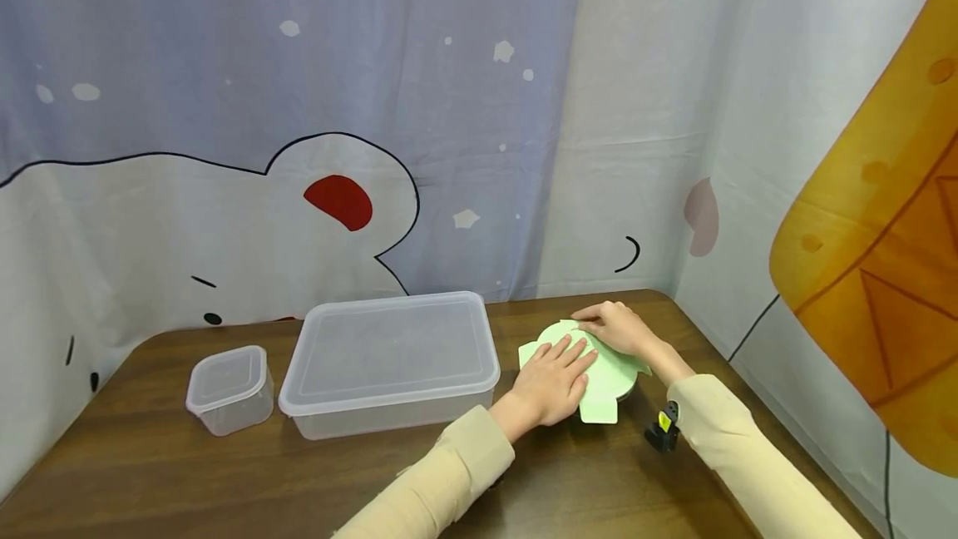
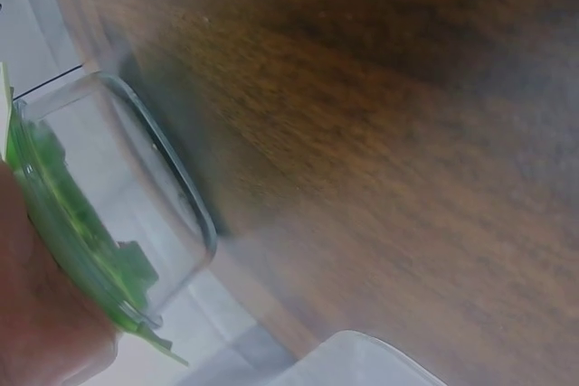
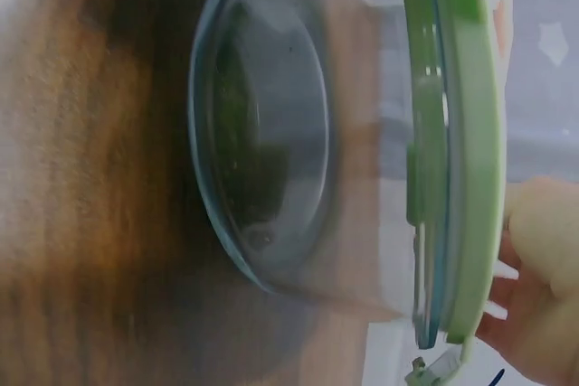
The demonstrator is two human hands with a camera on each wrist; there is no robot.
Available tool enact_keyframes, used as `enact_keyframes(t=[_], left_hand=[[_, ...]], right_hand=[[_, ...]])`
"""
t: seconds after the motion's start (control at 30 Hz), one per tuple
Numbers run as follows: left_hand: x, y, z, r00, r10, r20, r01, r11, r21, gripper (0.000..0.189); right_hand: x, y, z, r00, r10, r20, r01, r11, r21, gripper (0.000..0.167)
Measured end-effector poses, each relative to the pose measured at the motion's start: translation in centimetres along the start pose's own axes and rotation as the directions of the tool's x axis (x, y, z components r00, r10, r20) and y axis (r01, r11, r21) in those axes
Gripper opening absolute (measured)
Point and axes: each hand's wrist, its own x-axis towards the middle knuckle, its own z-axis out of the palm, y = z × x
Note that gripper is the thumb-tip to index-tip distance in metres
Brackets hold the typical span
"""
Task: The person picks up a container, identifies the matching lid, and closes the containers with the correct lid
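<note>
A round glass food container (image 3: 362, 223) with a pale green lid (image 1: 609, 373) stands on the table at the right. Several flat locking flaps stick out from the lid's rim; the near flap (image 1: 599, 411) points toward me. My left hand (image 1: 550, 381) rests on top of the lid with its fingers spread. At the lid's far right side, my right hand (image 1: 619, 329) touches the edge with bent fingers. In the right wrist view, its fingertips (image 3: 505, 270) meet the green rim. Clear glass walls show in the left wrist view, below the lid (image 2: 86, 232).
A large translucent lidded box (image 1: 397, 364) stands left of my hands, and a smaller one (image 1: 232, 389) farther left. Curtains (image 1: 479, 106) hang behind the wooden table (image 1: 224, 489). A small black device (image 1: 662, 431) sits by my right cuff.
</note>
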Motion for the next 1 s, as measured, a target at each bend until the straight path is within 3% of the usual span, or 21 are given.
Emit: enact_keyframes(t=[0.3,0.57,0.73,1.0], left_hand=[[0.4,0.0,1.0,0.998,-0.045,-0.045,0.047,0.998,0.042,0.048],[0.4,0.5,0.8,0.993,-0.101,-0.059,0.105,0.991,0.082,0.048],[0.4,0.8,0.6,0.990,-0.125,-0.060,0.130,0.988,0.080,0.049],[0.4,1.0,0.6,0.984,-0.161,-0.075,0.167,0.983,0.078,0.049]], right_hand=[[-2.4,0.5,0.0,0.975,0.086,-0.206,-0.093,0.995,-0.024,0.027],[-4.5,0.4,-0.1,0.915,0.137,-0.379,-0.143,0.990,0.012,0.026],[-5.5,-0.1,-0.1,0.901,0.161,-0.404,-0.163,0.986,0.030,0.029],[-6.0,-0.6,0.2,0.902,0.244,-0.355,-0.237,0.969,0.064,0.033]])
